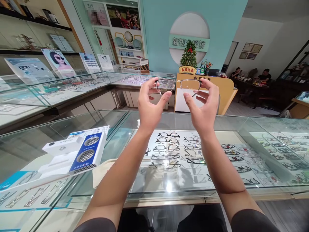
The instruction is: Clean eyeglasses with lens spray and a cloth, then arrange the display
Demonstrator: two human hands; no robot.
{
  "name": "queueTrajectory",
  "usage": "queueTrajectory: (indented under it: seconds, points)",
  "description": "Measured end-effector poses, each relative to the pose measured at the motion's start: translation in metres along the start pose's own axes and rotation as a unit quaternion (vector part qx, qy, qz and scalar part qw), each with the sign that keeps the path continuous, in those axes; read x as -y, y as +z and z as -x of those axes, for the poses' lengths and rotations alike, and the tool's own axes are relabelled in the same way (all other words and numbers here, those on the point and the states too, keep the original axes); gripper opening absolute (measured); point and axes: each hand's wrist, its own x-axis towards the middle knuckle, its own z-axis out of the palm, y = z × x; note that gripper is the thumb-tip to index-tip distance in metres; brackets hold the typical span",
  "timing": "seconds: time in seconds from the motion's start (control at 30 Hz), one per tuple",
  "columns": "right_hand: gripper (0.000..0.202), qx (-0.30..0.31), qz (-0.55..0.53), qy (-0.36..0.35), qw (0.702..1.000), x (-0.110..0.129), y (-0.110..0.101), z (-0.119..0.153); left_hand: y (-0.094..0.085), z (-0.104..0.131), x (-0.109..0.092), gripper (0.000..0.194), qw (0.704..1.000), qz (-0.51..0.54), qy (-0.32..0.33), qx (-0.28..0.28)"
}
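Both my arms stretch forward over a glass display case, lifting a pair of eyeglasses with thin, partly dark rims. My left hand pinches the left side of the frame between thumb and fingers. At the opposite end, my right hand grips the right rim the same way. The lenses are upright and see-through, with the temples partly hidden by my fingers. Rows of eyeglasses lie inside the case below my hands.
To the left, a blue and white box and a pale cloth rest on the glass. More display cases line the left side. A yellow counter with a plant stands ahead. Two people sit at a far table.
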Motion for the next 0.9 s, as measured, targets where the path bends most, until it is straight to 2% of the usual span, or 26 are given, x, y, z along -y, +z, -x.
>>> queueTrajectory:
  seconds: [0.23, 0.5, 0.6, 0.77, 0.9]
  points:
    - [0.061, -0.01, 0.029, 0.007, 1.0, 0.009, -0.002, 0.0, 0.005, 0.002, 0.005, 0.074, 0.999, 0.023, -0.03, 0.002]
    - [0.056, 0.003, 0.036, 0.025, 0.999, 0.012, -0.003, -0.002, 0.005, 0.004, -0.005, 0.067, 0.998, 0.022, -0.062, -0.003]
    - [0.055, 0.015, 0.016, 0.053, 0.998, 0.01, -0.005, -0.004, 0.005, 0.006, -0.006, 0.068, 0.999, 0.0, -0.049, -0.022]
    - [0.057, 0.055, -0.039, 0.142, 0.988, 0.007, -0.01, -0.009, 0.006, 0.008, -0.006, 0.071, 0.996, -0.063, -0.001, -0.066]
    - [0.059, 0.077, -0.05, 0.163, 0.982, 0.006, -0.013, -0.013, 0.006, 0.009, -0.011, 0.068, 0.993, -0.095, 0.022, -0.069]
